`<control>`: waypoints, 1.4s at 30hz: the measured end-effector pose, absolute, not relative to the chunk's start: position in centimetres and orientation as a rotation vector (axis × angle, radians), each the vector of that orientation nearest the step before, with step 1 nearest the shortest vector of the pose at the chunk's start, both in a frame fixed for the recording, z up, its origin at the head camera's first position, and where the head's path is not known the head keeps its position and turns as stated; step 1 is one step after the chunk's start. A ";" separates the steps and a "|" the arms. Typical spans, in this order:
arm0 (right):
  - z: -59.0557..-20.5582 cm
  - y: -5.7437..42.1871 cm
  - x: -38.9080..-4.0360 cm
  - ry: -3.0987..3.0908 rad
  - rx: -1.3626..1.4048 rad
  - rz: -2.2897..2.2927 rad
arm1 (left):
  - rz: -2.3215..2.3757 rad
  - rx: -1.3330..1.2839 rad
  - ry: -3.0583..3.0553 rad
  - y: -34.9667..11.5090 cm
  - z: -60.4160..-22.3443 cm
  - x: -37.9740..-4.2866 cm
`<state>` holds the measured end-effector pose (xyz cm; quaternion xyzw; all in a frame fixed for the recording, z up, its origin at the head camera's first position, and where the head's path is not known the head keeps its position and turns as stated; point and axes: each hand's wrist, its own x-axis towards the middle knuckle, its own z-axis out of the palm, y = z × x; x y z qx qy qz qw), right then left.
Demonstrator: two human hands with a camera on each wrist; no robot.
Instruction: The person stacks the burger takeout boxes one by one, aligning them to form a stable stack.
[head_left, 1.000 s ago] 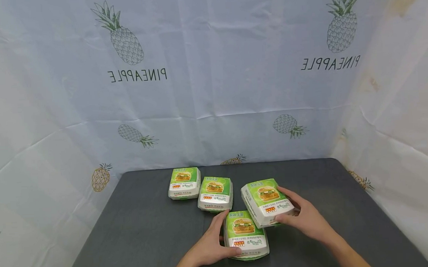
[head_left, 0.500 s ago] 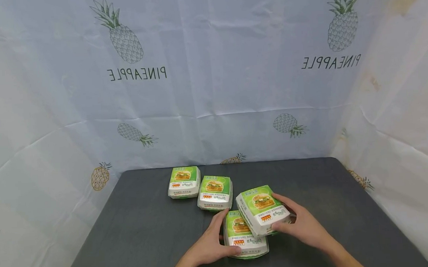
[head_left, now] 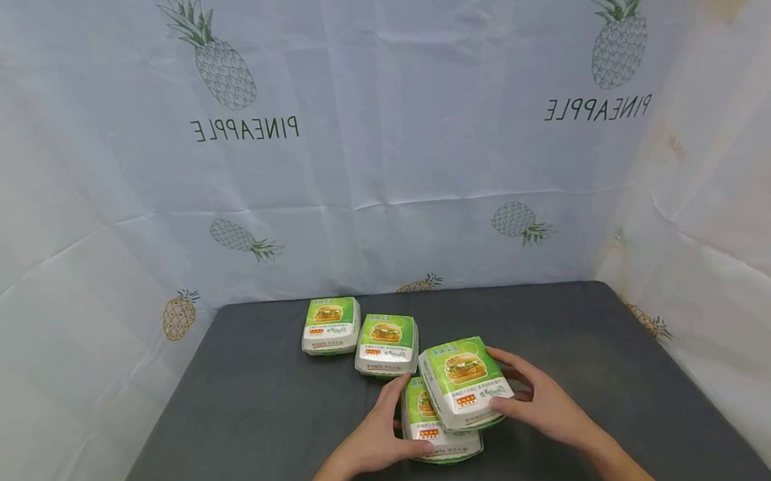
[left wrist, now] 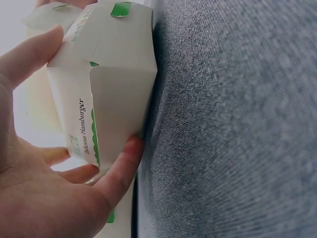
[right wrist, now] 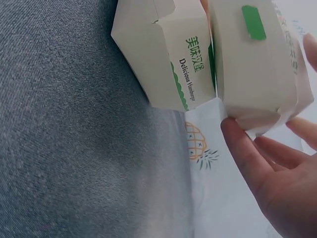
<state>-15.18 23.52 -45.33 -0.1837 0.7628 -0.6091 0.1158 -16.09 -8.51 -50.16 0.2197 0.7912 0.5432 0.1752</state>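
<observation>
One box [head_left: 455,448] in left fingers [head_left: 412,449], another box [head_left: 464,372] in right fingers [head_left: 514,408], dark table [head_left: 257,418] beneath, pineapple-print cloth [head_left: 388,161] behind.

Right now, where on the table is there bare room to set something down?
Left patch: the table between its left edge and the left hand. Right patch: between the right hand and the right edge, running back to the cloth. Crowded: the middle, upper box overlapping lower box between the hands, middle box and far box behind.

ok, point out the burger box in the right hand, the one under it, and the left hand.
Upper burger box [head_left: 465,380]: head view, middle of the printed lid.
Lower burger box [head_left: 455,445]: head view, near side.
Left hand [head_left: 375,440]: head view, back of the hand.
</observation>
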 end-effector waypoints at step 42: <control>-46.6 21.0 -14.7 2.008 -0.509 -1.862 | 1.686 0.664 2.159 -8.9 -46.9 -15.9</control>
